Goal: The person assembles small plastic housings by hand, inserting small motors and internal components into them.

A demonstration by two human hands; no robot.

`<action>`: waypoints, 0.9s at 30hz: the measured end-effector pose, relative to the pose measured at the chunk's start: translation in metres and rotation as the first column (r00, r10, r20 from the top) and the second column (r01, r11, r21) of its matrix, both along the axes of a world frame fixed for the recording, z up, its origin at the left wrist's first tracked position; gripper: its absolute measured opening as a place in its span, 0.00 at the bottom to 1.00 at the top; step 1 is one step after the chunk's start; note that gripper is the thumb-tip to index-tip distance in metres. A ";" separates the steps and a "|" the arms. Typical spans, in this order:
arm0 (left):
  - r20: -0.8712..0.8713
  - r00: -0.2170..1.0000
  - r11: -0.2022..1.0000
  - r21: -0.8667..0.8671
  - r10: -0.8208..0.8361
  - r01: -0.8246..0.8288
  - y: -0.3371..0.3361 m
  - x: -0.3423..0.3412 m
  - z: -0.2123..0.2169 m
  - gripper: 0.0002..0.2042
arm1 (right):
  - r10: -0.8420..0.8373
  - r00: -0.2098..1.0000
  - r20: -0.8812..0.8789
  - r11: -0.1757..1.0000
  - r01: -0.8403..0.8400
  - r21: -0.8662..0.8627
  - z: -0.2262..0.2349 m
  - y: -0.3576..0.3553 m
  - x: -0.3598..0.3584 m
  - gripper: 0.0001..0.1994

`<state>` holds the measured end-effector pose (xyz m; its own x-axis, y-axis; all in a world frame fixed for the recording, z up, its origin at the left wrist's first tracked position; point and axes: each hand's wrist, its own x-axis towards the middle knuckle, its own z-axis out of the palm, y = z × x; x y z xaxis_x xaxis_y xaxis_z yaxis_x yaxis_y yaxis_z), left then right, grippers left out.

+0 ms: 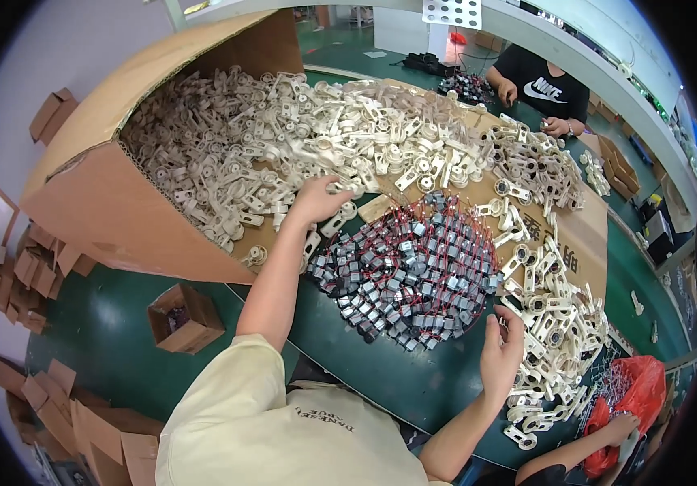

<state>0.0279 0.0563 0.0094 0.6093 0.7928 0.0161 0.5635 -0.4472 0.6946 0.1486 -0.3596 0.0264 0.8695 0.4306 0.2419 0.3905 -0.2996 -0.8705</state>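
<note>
Beige brackets (300,138) lie under left fingers (334,188).

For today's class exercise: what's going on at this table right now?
A person sorts parts at a green table. The left hand reaches into a heap of cream plastic brackets spilling from a flattened cardboard box. The right hand rests beside a pile of small grey motors with red wires. Whether either hand grips anything is unclear.
</note>
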 end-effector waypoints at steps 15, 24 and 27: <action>0.218 0.938 0.922 0.225 0.268 -0.316 -0.039 -0.069 -0.047 0.22 | 0.009 0.997 -0.072 1.000 -0.008 0.010 0.004 -0.002 -0.003 0.10; -0.359 0.928 0.973 0.232 0.102 -0.017 -0.129 -0.109 0.001 0.15 | -0.094 0.995 -0.035 0.994 0.093 -0.050 0.007 -0.003 -0.001 0.11; -0.287 0.941 0.940 0.331 0.181 -0.080 -0.120 -0.118 -0.016 0.10 | -0.066 0.998 -0.004 0.997 0.066 -0.048 0.008 0.006 -0.002 0.11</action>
